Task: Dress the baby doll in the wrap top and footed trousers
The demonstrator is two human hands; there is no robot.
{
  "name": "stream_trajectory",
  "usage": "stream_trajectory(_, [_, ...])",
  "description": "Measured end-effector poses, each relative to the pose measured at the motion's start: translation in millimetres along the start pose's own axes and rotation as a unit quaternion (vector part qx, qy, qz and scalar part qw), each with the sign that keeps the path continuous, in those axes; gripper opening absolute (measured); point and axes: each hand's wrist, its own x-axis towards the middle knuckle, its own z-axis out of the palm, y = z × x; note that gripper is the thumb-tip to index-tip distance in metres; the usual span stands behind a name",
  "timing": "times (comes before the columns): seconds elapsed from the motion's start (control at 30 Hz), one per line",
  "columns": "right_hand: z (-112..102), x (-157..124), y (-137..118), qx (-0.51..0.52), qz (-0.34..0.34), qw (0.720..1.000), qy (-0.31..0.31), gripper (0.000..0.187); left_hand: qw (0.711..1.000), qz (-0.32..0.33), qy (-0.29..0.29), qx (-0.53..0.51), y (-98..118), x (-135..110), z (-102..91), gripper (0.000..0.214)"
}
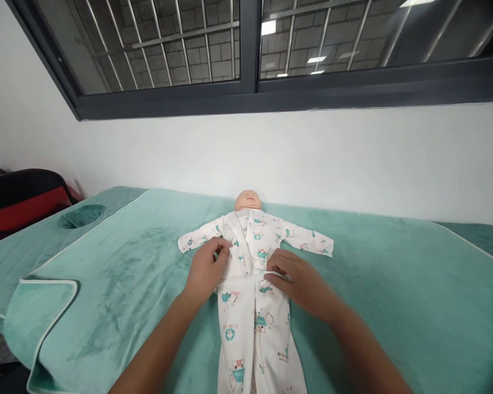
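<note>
A baby doll point(248, 200) lies on its back, head toward the wall, eyes seemingly closed. It wears a white printed wrap-front baby shirt point(240, 254), with both sleeves spread out sideways. Matching baby pants point(236, 328) cover its legs and run out of the bottom of the view. My left hand point(207, 268) is at the shirt's left side, thumb and forefinger pinched at its edge. On the other side, my right hand point(297, 279) has its fingers curled at the shirt's lower hem, near the pants' waist. The fingertips partly hide the cloth there.
A green plush cover point(127, 262) with pale piping lies under the doll, folded over at the left. Beyond it a padded surface has a round hole point(81, 216). A black and red chair or bag point(24, 202) stands far left. White wall and a barred window point(168, 49) rise behind.
</note>
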Motion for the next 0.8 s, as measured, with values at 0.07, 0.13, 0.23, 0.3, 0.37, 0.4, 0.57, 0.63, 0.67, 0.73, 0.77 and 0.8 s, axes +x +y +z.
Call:
stream_trajectory(0.07, [-4,0,1,0.034,0.007,0.999,-0.004,0.014,0.996,0.039,-0.032,0.067,0,-6,5.7,0.017])
stream_trajectory(0.13, [-11,-2,4,0.077,0.013,0.997,-0.018,0.015,0.987,0.088,-0.077,0.11,7,-15,10.2,0.02])
stream_trajectory(0.23, [-19,-4,7,0.122,0.029,0.99,-0.067,0.023,0.977,0.123,-0.142,0.1,18,-21,10.2,0.026])
stream_trajectory(0.3, [-19,-3,9,0.134,0.044,0.987,-0.076,0.031,0.984,0.108,-0.136,0.039,16,-12,7.1,0.028])
stream_trajectory(0.37, [-13,-1,11,0.145,0.055,0.988,-0.022,0.034,0.997,0.058,-0.056,0.002,4,7,4.9,0.028])
stream_trajectory(0.4, [-8,2,12,0.152,0.057,0.986,0.025,0.033,1.0,0.025,-0.001,0.006,-4,19,5.3,0.026])
stream_trajectory(0.57, [18,15,13,0.152,0.025,0.968,0.197,0.02,0.996,-0.057,0.071,0.024,-29,79,22.6,0.026])
stream_trajectory(0.63, [24,19,14,0.139,0.023,0.97,0.2,0.019,0.997,-0.043,0.061,0.019,-23,92,31.5,0.028])
stream_trajectory(0.67, [26,20,15,0.136,0.026,0.97,0.198,0.019,0.998,-0.028,0.051,0.012,-17,96,35.1,0.029])
stream_trajectory(0.73, [27,22,18,0.14,0.035,0.97,0.195,0.019,1.0,0.019,0.001,-0.019,-5,99,39.9,0.028])
stream_trajectory(0.77, [27,22,20,0.144,0.038,0.968,0.199,0.019,0.998,0.045,-0.032,-0.044,0,100,41.3,0.027])
stream_trajectory(0.8, [27,22,22,0.147,0.039,0.966,0.21,0.018,0.994,0.064,-0.06,-0.072,3,100,42.1,0.026])
